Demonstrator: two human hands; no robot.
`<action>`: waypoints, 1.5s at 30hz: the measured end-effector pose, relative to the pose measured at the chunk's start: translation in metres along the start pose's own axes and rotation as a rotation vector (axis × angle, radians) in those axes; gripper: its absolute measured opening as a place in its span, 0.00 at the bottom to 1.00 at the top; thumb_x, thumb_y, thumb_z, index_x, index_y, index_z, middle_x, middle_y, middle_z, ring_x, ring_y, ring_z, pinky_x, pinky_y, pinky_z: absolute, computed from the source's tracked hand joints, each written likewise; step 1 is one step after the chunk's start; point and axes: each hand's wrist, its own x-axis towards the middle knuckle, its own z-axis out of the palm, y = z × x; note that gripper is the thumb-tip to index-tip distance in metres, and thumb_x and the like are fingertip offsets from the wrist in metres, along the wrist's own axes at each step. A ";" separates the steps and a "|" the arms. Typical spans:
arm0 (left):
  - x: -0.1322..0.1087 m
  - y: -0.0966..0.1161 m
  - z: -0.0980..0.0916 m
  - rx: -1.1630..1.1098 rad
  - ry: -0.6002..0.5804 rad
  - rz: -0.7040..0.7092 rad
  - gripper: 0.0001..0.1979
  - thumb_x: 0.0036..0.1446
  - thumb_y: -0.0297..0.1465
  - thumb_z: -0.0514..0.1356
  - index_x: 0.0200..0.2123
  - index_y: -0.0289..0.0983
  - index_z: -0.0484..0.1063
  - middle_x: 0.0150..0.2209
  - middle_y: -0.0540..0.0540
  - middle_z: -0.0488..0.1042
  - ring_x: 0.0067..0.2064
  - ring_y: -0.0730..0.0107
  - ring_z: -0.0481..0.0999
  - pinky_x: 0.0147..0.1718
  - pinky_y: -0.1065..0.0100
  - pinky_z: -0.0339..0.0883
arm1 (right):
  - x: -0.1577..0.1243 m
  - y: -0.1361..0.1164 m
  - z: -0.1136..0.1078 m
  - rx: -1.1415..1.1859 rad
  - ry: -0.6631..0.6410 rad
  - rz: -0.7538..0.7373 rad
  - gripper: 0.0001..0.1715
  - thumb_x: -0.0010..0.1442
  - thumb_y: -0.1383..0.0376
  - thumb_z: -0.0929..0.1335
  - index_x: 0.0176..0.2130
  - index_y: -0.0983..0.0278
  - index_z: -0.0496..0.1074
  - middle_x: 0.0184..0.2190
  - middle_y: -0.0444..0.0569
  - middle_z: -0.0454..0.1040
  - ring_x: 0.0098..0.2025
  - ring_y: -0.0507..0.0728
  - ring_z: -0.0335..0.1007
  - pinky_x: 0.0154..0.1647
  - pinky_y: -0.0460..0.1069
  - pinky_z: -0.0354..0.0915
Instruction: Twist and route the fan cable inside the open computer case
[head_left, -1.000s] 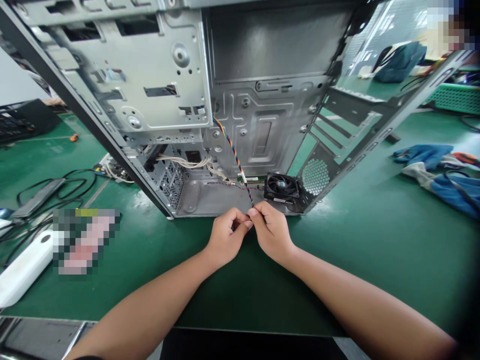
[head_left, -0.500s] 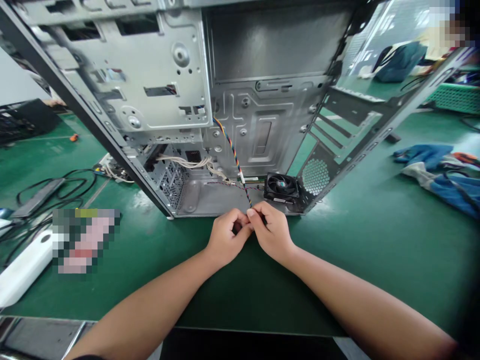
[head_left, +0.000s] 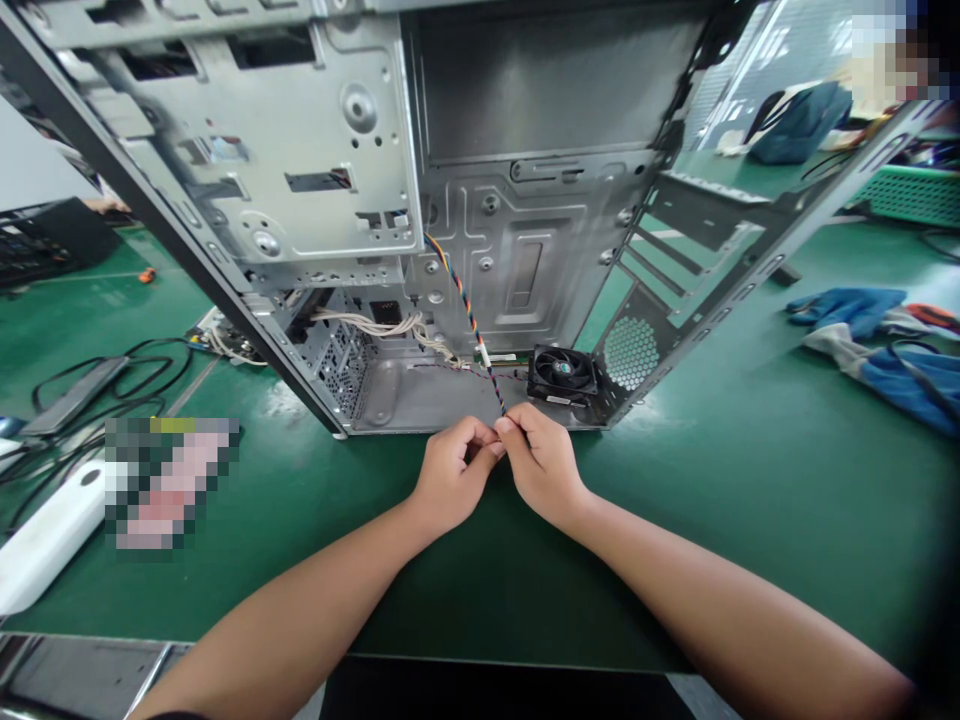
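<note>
Both hands meet low-ctr, just in front of the open PC case (head_left: 525, 215) on the green table (head_left: 750, 510). R hand (head_left: 547, 462) pinches the multicolour twisted cable (head_left: 466, 302) btwn thumb + forefinger; L hand (head_left: 454, 475) is pinched on its lower end, fingertips against the R's. The end itself is hidden by fingers, so connector type: can't tell. Cable's upper end vanishes behind the metal drive-bay panel (head_left: 300, 130); a white band sits partway down it.

Black fan (head_left: 562, 370) rests on case floor, R side, lower part in shadow. White wires (head_left: 367, 322) run out from under the bay, origin hard to see. Case top cut off by frame. On L, white obj. (head_left: 56, 540) cropped at edge, & a pixelated patch (head_left: 172, 485) beside it, contents unreadable. Top R corner also blurred out; blue cloth (head_left: 862, 310) on R, partly out of frame.
</note>
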 end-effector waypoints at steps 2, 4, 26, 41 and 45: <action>0.000 0.000 0.000 -0.019 -0.010 -0.016 0.10 0.59 0.34 0.57 0.27 0.37 0.65 0.22 0.54 0.65 0.25 0.76 0.62 0.26 0.72 0.57 | 0.000 0.001 0.000 -0.006 -0.004 0.003 0.14 0.65 0.64 0.60 0.27 0.61 0.60 0.21 0.41 0.63 0.24 0.51 0.58 0.26 0.47 0.54; 0.000 0.000 0.000 -0.036 -0.015 -0.023 0.10 0.59 0.34 0.58 0.27 0.37 0.65 0.22 0.54 0.65 0.24 0.76 0.63 0.26 0.72 0.57 | 0.001 0.001 0.000 -0.008 -0.005 0.002 0.14 0.65 0.64 0.60 0.27 0.61 0.60 0.21 0.41 0.63 0.24 0.51 0.58 0.26 0.47 0.55; 0.001 0.001 0.000 -0.005 0.000 0.008 0.10 0.58 0.32 0.58 0.26 0.36 0.64 0.22 0.54 0.64 0.25 0.77 0.62 0.25 0.73 0.56 | 0.000 0.001 0.002 0.022 0.011 -0.022 0.14 0.64 0.66 0.62 0.26 0.61 0.60 0.21 0.40 0.62 0.24 0.50 0.57 0.25 0.46 0.54; 0.002 0.002 0.000 -0.048 0.002 -0.007 0.07 0.55 0.30 0.60 0.26 0.36 0.65 0.21 0.55 0.66 0.23 0.78 0.63 0.24 0.74 0.56 | 0.000 0.002 0.002 0.026 0.015 -0.015 0.13 0.64 0.66 0.62 0.26 0.62 0.61 0.21 0.41 0.63 0.24 0.50 0.58 0.26 0.46 0.55; 0.003 0.003 0.000 -0.025 0.013 0.008 0.08 0.54 0.30 0.61 0.25 0.36 0.64 0.21 0.55 0.66 0.23 0.78 0.62 0.24 0.74 0.55 | 0.000 0.002 0.002 0.032 0.013 -0.012 0.13 0.63 0.65 0.63 0.26 0.62 0.61 0.21 0.41 0.63 0.24 0.50 0.58 0.26 0.46 0.55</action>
